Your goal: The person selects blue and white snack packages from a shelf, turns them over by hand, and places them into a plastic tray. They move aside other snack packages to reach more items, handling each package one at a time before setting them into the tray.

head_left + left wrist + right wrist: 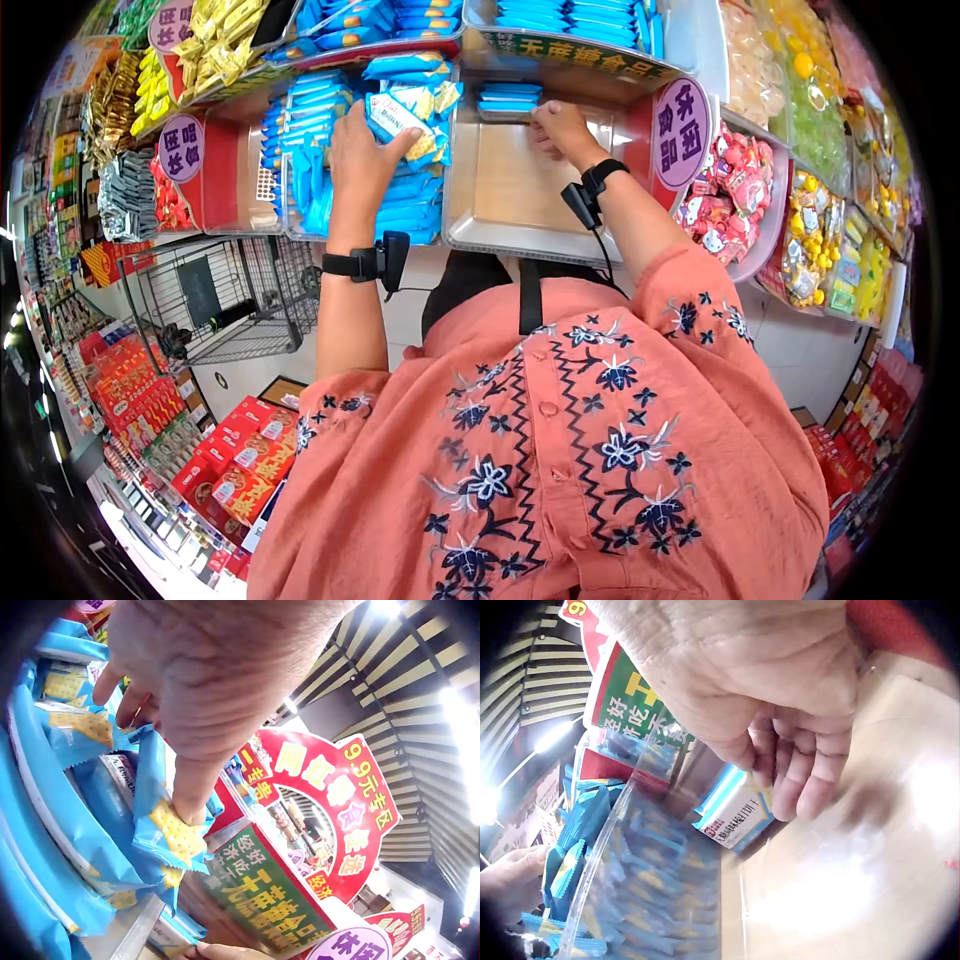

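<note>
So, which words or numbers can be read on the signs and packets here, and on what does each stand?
"休闲食品": purple oval sign on the shelf edge.
"无蔗糖食品": green shelf strip.
"9.9元专区": red arch sign.
Print on the blue packets that the left hand grips: too blurred to read.

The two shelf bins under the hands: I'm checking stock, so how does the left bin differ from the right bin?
The left bin is heaped with blue cracker packets; the right bin is mostly bare floor, with only a small stack at the back. In the left bin the left hand grips a packet; in the right bin the right hand touches the small stack. Both hold blue packets.
</note>
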`<action>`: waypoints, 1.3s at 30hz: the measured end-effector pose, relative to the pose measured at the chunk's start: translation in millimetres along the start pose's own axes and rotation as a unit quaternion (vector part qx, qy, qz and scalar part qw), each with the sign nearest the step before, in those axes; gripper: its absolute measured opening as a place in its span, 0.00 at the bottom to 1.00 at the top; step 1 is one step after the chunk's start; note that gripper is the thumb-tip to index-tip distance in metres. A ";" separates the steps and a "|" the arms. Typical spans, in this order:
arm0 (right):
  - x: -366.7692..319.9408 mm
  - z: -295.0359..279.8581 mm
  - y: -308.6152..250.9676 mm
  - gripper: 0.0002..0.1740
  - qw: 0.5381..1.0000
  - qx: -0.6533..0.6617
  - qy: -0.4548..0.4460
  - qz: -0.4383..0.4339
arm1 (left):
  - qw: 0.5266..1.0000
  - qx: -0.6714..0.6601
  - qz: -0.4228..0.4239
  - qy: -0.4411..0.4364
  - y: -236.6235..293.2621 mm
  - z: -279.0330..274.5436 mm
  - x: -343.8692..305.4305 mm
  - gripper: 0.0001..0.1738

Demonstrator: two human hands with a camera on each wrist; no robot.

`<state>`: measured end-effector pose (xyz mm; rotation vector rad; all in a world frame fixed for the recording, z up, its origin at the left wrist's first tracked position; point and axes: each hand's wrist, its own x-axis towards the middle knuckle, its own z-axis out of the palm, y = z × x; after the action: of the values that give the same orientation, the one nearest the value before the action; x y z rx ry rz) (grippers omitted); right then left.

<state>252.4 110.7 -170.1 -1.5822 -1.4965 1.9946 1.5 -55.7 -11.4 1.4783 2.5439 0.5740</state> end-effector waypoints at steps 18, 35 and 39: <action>-13.4 3.9 2.0 0.18 0.998 0.054 -0.021 0.030 | 0.975 -0.216 -0.028 -0.040 -3.2 -15.4 11.0 0.27; -24.0 3.0 -8.0 0.21 0.998 0.054 -0.021 0.040 | 0.855 -0.493 -0.137 -0.086 49.7 -24.3 -21.4 0.22; -18.5 2.5 -4.2 0.21 0.998 0.055 -0.016 0.040 | 0.850 -0.498 -0.141 -0.100 56.1 -14.3 -21.7 0.20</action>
<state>256.2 99.0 -155.6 -1.5971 -1.3299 2.1141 53.2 -53.2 22.3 0.7068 1.7218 1.3175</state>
